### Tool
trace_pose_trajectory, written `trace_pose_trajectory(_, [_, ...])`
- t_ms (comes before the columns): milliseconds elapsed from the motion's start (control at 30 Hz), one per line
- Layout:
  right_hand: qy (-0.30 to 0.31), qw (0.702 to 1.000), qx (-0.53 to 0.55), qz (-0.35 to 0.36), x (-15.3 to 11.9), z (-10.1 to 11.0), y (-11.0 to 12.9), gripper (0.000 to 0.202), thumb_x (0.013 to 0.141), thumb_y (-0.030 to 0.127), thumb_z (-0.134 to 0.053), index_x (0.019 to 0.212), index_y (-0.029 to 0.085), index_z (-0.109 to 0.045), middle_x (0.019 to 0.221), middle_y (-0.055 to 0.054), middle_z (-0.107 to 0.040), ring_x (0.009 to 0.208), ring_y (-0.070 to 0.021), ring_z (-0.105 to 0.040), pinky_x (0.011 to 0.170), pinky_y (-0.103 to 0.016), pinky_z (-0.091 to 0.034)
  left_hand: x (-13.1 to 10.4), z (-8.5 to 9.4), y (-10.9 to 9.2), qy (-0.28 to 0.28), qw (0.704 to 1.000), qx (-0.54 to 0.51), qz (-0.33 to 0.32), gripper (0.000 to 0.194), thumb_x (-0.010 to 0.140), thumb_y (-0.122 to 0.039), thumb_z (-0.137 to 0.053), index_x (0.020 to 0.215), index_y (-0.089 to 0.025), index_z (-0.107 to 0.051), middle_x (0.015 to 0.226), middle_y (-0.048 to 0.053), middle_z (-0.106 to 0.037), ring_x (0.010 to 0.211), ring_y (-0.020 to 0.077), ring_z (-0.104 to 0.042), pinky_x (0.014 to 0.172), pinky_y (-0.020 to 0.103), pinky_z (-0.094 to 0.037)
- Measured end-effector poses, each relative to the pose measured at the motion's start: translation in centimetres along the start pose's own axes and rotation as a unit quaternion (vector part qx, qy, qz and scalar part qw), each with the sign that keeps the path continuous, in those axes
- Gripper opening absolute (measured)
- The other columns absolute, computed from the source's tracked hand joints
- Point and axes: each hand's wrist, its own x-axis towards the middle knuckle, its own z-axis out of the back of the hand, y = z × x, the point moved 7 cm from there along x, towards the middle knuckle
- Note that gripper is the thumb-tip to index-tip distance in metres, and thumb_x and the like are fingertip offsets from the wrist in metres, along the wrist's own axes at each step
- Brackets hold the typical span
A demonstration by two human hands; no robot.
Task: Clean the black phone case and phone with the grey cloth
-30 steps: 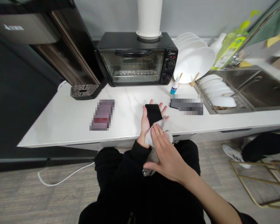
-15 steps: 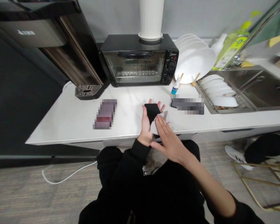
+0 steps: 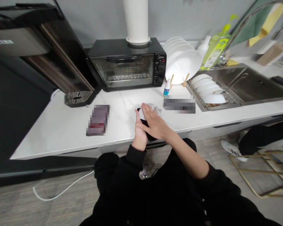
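Just over the counter's front edge, my left hand (image 3: 140, 138) supports a black phone (image 3: 144, 122) from below, its thumb along the left side. My right hand (image 3: 155, 124) lies across the phone with its fingers pressing a white wipe (image 3: 141, 115) onto the far end of the screen. Part of the wipe sticks out crumpled beyond the fingers. Most of the left fingers are hidden beneath the phone and the other hand. A small spray bottle (image 3: 166, 88) with a blue label stands behind them on the counter.
Two blurred-out flat items lie on the white counter (image 3: 61, 133), a purplish one (image 3: 98, 120) left and a dark one (image 3: 179, 105) right. Behind are a drink dispenser (image 3: 68, 62), toaster oven (image 3: 126, 69), plates (image 3: 183, 66) and sink (image 3: 256, 86). Another person's shoe (image 3: 233, 150) shows at right.
My right hand has slid the wipe from the near part of the phone to its far end. The view has shifted right, so the counter things appear further left.
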Motion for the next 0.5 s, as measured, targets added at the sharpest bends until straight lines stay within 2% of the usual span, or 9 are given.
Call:
trace_pose_trajectory(67, [-0.005, 1.0, -0.008, 0.012, -2.6, -0.3, 0.6, 0.105, 0.101, 0.08, -0.031, 0.17, 0.004, -0.009, 0.177, -0.022, -0.009, 0.166, -0.0307, -0.007, 0.134, -0.055, -0.016, 0.0, -0.2, 0.1, 0.016, 1.0, -0.008, 0.008, 0.056, 0.11, -0.057, -0.032, 0.161, -0.037, -0.045, 0.166, 0.003, -0.048, 0.159, 0.0241, -0.038, 0.124, 0.045, -0.043])
trace_pose_trajectory(167, [-0.008, 0.999, -0.018, 0.03, -8.1, -1.3, 2.8, 0.113, 0.096, 0.083, -0.041, 0.17, 0.007, -0.005, 0.177, -0.021, -0.009, 0.167, -0.0306, -0.005, 0.134, -0.055, -0.021, 0.0, -0.9, 0.2, 0.053, 0.997, -0.021, 0.058, 0.055, 0.11, -0.062, -0.027, 0.16, -0.043, -0.043, 0.161, 0.005, -0.055, 0.153, 0.0272, -0.047, 0.115, 0.056, -0.051])
trace_pose_trajectory(267, [-0.011, 0.999, -0.027, 0.022, -11.0, -2.1, 4.3, 0.113, 0.097, 0.08, -0.045, 0.17, 0.007, 0.002, 0.177, -0.022, -0.009, 0.166, -0.0318, -0.005, 0.133, -0.056, -0.023, 0.0, -1.4, -0.1, 0.078, 0.995, -0.024, 0.065, 0.054, 0.11, -0.061, -0.026, 0.158, -0.045, -0.044, 0.158, 0.005, -0.057, 0.151, 0.0272, -0.05, 0.109, 0.057, -0.055])
trace_pose_trajectory(367, [-0.018, 0.998, -0.027, 0.047, -9.1, -2.0, 4.6, 0.113, 0.097, 0.08, -0.044, 0.17, 0.007, 0.003, 0.177, -0.022, -0.011, 0.166, -0.0318, -0.006, 0.133, -0.056, -0.022, -0.1, -1.3, 0.2, 0.078, 0.994, -0.019, 0.074, 0.054, 0.11, -0.062, -0.026, 0.16, -0.047, -0.04, 0.161, 0.003, -0.054, 0.153, 0.0261, -0.047, 0.114, 0.057, -0.051])
trace_pose_trajectory(433, [-0.021, 0.998, -0.02, 0.06, -5.8, -1.5, 3.8, 0.111, 0.098, 0.081, -0.041, 0.171, 0.008, -0.002, 0.177, -0.021, -0.013, 0.166, -0.0312, -0.007, 0.133, -0.057, -0.02, -0.1, -0.8, 0.6, 0.062, 0.996, -0.009, 0.068, 0.057, 0.109, -0.063, -0.028, 0.163, -0.045, -0.037, 0.165, 0.003, -0.05, 0.156, 0.0258, -0.043, 0.121, 0.054, -0.045])
trace_pose_trajectory(500, [-0.018, 0.999, -0.012, 0.048, -2.1, -0.8, 2.6, 0.107, 0.099, 0.081, -0.038, 0.17, 0.007, -0.008, 0.176, -0.022, -0.014, 0.166, -0.0311, -0.009, 0.134, -0.056, -0.019, 0.0, 0.0, 0.4, 0.018, 1.0, 0.005, 0.023, 0.061, 0.108, -0.064, -0.033, 0.164, -0.042, -0.035, 0.169, 0.001, -0.044, 0.16, 0.0248, -0.036, 0.126, 0.046, -0.039])
